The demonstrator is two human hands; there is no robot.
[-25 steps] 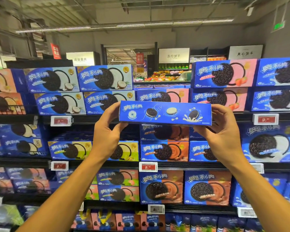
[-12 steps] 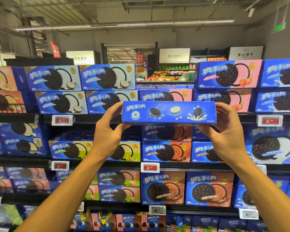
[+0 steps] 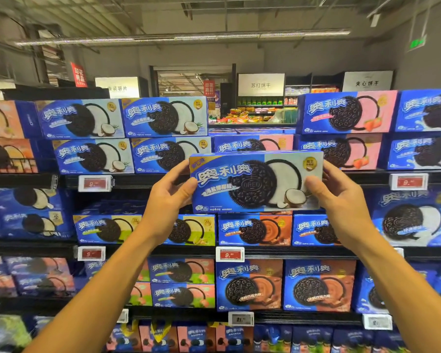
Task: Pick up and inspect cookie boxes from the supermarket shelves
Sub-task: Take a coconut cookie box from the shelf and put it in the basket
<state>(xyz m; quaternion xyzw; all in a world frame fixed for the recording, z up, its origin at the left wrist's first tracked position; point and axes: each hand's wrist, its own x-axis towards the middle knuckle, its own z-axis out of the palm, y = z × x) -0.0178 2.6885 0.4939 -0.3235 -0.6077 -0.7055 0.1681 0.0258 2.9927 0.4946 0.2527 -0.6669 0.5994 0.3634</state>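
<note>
Supermarket shelves (image 3: 273,252) run the full width, stacked with blue cookie boxes in rows, red price tags (image 3: 229,254) clipped along the edges. Held up in front of the top two tiers: one coconut cookie box (image 3: 256,183), front face to camera, level, clear of the shelf. Left hand (image 3: 168,200) grips its left end, right hand (image 3: 339,197) its right end, thumbs on the front.

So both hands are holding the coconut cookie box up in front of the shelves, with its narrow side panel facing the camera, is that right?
Not quite. The head view shows the coconut cookie box with its broad front panel facing the camera, not the narrow side. The rest holds: the left hand and right hand grip its ends in front of the shelves.
</note>
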